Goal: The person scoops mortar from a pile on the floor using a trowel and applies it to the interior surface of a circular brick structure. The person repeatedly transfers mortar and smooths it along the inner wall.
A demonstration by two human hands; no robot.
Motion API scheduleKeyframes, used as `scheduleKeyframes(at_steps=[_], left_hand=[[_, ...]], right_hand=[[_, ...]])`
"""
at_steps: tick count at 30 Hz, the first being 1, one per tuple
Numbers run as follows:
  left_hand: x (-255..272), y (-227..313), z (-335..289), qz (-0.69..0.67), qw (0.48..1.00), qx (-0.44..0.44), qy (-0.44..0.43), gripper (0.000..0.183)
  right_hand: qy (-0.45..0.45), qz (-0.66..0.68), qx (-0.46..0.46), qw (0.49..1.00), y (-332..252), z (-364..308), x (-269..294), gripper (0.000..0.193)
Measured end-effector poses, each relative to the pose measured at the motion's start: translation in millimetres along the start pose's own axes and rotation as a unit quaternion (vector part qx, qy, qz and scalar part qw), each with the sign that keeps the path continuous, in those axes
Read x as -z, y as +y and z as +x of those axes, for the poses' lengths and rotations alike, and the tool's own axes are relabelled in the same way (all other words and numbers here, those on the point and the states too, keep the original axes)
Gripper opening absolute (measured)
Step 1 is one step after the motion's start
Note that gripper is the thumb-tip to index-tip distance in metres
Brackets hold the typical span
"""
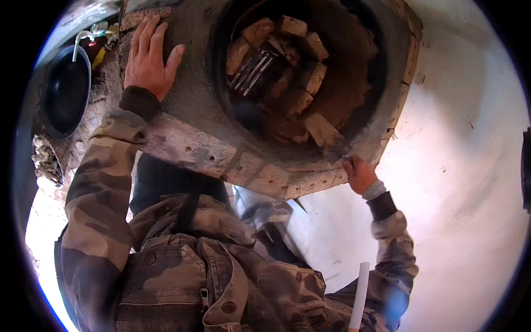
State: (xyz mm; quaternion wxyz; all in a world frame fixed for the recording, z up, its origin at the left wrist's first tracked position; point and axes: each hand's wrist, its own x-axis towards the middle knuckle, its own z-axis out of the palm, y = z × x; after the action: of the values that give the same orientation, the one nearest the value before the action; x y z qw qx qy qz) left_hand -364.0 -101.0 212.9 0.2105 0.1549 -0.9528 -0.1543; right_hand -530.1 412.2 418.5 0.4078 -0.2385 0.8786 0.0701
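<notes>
A round opening in a brick-edged, mortar-topped hearth (188,83) lies in front of me. Inside it, several loose bricks (316,77) form a rough ring beside a dark slatted metal grate (254,72). My left hand (150,63) lies flat on the grey top, left of the opening, fingers spread. At the near right rim, my right hand (359,174) is closed. Just ahead of its fingers, a flat tan piece (322,131) with a dark, blurred near end slopes into the opening. Whether my fingers hold that piece is hard to make out.
A black basin (67,91) with a white curved spout (83,37) stands at the left. Brick edging (265,180) runs round the hearth's near side. A pale wall or floor surface (453,182) spreads to the right. A white cigarette (360,296) shows at the bottom.
</notes>
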Motion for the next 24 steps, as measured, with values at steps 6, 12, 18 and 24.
scheduleKeyframes(at_steps=[6,12,18,24], left_hand=[[24.4,23.8,6.0,-0.028,0.996,0.088,-0.013,0.056],[38.0,21.9,18.2,-0.031,0.996,0.073,-0.03,0.061],[43.1,20.3,13.0,-0.005,0.991,0.106,-0.077,0.063],[46.8,21.4,19.6,-0.05,0.99,0.106,-0.082,0.064]], right_hand=[[-0.243,0.059,-0.185,0.95,12.4,48.9,25.7,0.038],[-0.333,-0.033,-0.154,0.93,-17.6,92.4,-10.0,0.058],[-0.396,-0.165,-0.114,0.896,-55.2,121.8,-9.7,0.058],[-0.45,-0.17,-0.042,0.876,-89.2,122.8,54.5,0.056]])
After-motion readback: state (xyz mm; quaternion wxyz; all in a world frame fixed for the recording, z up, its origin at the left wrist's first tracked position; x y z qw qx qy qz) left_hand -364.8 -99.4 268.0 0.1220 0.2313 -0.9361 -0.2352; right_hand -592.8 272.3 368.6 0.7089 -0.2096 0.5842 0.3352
